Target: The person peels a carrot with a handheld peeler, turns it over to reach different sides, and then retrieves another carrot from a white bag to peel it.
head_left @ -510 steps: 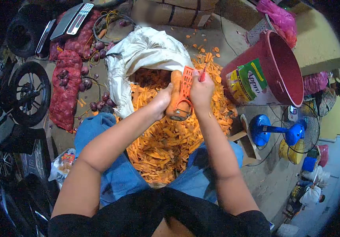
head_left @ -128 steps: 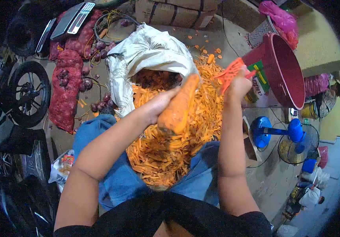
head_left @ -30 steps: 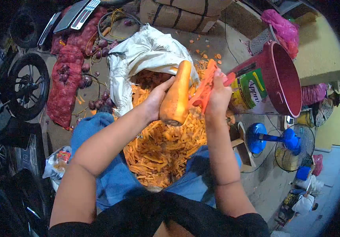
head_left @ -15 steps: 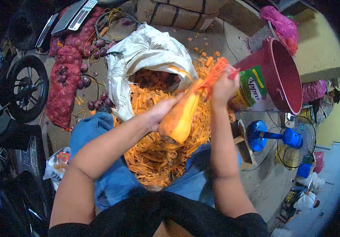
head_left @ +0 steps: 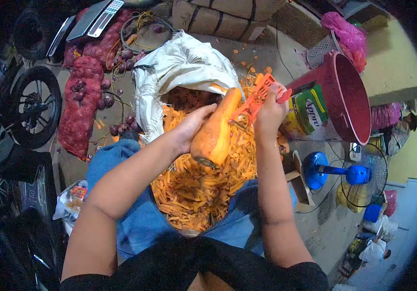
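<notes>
My left hand [head_left: 193, 128] is wrapped round a large orange carrot [head_left: 214, 138], partly peeled, its thick end towards me. In my right hand [head_left: 271, 110] is a red plastic peeler [head_left: 254, 104], its slotted head just right of the carrot and apart from it. Below both hands lies a heap of orange peelings [head_left: 194, 194] between my knees. Behind the heap, a white woven sack [head_left: 189, 60] gapes open towards me.
A dark red bucket [head_left: 334, 97] lies tilted at the right, near a blue fan [head_left: 359, 174]. Net bags of onions [head_left: 80, 106] and a scale [head_left: 105, 19] are at the left. A person [head_left: 374, 250] is far off at the lower right.
The peeler has come off the carrot and now stands slightly apart from it. The carrot's narrow end has tilted upward, and my right hand has moved a little down.
</notes>
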Tool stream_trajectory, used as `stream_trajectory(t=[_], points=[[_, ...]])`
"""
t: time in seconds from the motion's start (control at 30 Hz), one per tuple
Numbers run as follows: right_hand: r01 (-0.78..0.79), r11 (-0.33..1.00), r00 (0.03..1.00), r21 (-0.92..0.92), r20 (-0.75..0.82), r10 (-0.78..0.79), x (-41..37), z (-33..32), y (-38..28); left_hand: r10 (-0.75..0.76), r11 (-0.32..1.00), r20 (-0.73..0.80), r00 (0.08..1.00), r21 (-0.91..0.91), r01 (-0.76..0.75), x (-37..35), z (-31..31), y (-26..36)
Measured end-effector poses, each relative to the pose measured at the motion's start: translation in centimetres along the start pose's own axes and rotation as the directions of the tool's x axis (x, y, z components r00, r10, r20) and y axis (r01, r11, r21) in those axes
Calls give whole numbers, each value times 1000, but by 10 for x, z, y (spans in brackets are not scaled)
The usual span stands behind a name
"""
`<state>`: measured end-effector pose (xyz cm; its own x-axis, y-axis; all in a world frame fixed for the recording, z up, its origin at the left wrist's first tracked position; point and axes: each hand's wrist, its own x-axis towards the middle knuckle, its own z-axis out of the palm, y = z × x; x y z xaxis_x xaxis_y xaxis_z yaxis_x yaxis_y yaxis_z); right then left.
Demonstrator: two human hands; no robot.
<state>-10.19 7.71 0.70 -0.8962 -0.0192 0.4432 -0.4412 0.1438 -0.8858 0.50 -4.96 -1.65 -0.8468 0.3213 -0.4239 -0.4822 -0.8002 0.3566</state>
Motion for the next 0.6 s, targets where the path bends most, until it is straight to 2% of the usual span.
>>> stream_trajectory(t=[0.1,0.17,0.2,0.27,0.4,0.43,0.47,0.5,0.53,0.6], points=[[-49,998,997,-43,55,51,10,-10,11,20,1000,-12,1000,-15,-20,-8,4,12],[-162,979,986,120,-18,166,14,-11,23,67,998,-12,998,-12,-67,-8,8,15],[-160,980,987,120,-14,163,14,-9,18,107,994,-11,994,-12,-107,-7,9,15],[-426,823,890,375,10,456,10,-3,4,104,995,-18,994,0,-104,-2,5,14],[-483,801,868,354,72,492,-8,10,-20,73,997,-99,992,-1,-73,7,0,8],[-357,881,934,309,112,340,-14,13,-30,70,997,-100,992,-2,-71,7,1,7],[-217,938,971,270,158,179,-19,15,-36,35,999,-36,999,-40,-37,6,2,7],[-290,903,952,317,192,238,-23,17,-36,3,997,29,1000,-75,-1,6,3,7],[-291,903,952,316,191,240,-27,18,-37,1,997,29,1000,-76,1,7,3,6],[-280,924,948,260,225,224,-33,20,-45,123,988,-30,992,-90,-126,14,2,2]])
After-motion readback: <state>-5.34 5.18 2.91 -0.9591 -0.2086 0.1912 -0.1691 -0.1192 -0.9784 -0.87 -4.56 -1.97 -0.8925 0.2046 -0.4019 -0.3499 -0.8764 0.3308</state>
